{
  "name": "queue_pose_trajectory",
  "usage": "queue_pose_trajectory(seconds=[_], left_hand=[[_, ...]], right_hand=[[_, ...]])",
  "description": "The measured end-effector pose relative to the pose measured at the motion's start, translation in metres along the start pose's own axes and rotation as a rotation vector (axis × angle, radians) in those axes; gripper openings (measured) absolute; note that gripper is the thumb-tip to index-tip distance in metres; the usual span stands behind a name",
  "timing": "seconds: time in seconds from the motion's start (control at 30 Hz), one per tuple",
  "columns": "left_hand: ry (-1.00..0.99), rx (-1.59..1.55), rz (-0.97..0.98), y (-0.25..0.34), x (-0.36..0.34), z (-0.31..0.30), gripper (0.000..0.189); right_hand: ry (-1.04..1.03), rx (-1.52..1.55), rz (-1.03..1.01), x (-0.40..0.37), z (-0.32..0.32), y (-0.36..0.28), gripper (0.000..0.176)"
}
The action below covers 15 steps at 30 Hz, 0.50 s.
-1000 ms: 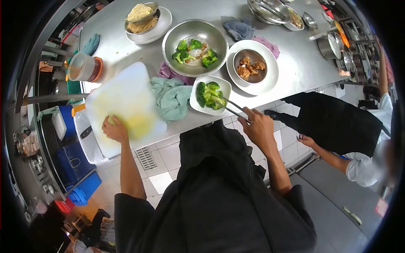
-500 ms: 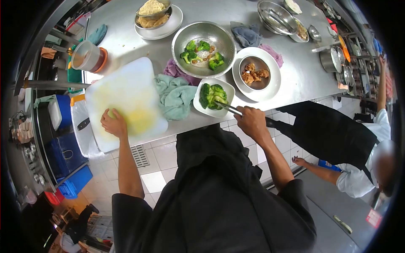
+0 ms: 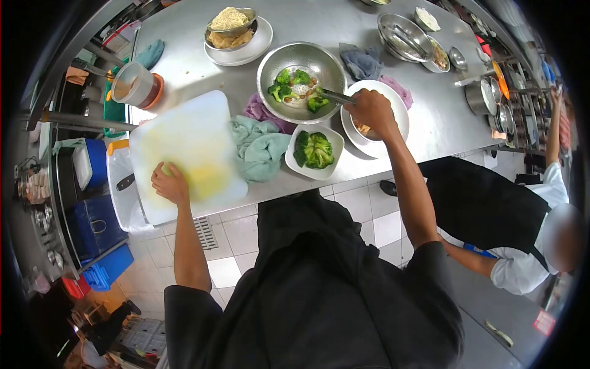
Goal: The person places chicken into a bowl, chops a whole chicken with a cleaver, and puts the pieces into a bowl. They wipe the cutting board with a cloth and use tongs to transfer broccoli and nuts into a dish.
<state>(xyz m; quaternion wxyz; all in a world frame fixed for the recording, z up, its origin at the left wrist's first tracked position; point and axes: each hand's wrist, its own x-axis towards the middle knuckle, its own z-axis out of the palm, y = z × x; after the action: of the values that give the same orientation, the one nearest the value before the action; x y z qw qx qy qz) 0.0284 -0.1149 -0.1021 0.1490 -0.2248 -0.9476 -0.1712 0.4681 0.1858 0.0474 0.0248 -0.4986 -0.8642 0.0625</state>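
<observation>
My right hand [image 3: 371, 113] is closed round metal tongs [image 3: 337, 96]. Their tips reach into a perforated steel colander [image 3: 267, 101] and meet a broccoli floret [image 3: 316, 101] at its right side. Other florets lie further left in it with small brown pieces. Just in front stands a square white bowl [image 3: 292, 164] filled with broccoli [image 3: 318, 150]. Beneath my right wrist, a steel bowl of browned food sits on a white plate [image 3: 398, 120], partly hidden. My left hand [image 3: 170, 182] rests on the stained white cutting board [image 3: 203, 126], fingers loosely bent and apart, holding nothing.
Green cloth [image 3: 261, 147] lies between board and bowl. A plastic tub [image 3: 132, 85] stands at the back left, noodles [image 3: 231, 18] in stacked bowls at the back, steel bowls [image 3: 396, 31] at the back right. A co-worker in a black apron [image 3: 485, 209] stands at right.
My right hand has moved up and away from the square bowl, carrying the tongs over to the colander. My left hand remains on the board. The co-worker's lower arm has shifted.
</observation>
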Motion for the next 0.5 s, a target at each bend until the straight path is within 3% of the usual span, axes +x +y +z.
queue_pose_trajectory(seconds=[0.3,0.4,0.5], left_hand=[[-0.001,-0.032,0.049,0.002,-0.003,-0.005,0.036],[-0.001,-0.032,0.040,0.004,-0.001,-0.006,0.036],[0.009,-0.004,0.037,0.003,-0.001,-0.002,0.036]], right_hand=[[0.092,0.020,-0.161,-0.072,-0.094,-0.040,0.016],[-0.061,-0.121,-0.312,-0.085,-0.072,-0.037,0.015],[-0.045,-0.191,-0.364,-0.084,-0.042,-0.049,0.012]])
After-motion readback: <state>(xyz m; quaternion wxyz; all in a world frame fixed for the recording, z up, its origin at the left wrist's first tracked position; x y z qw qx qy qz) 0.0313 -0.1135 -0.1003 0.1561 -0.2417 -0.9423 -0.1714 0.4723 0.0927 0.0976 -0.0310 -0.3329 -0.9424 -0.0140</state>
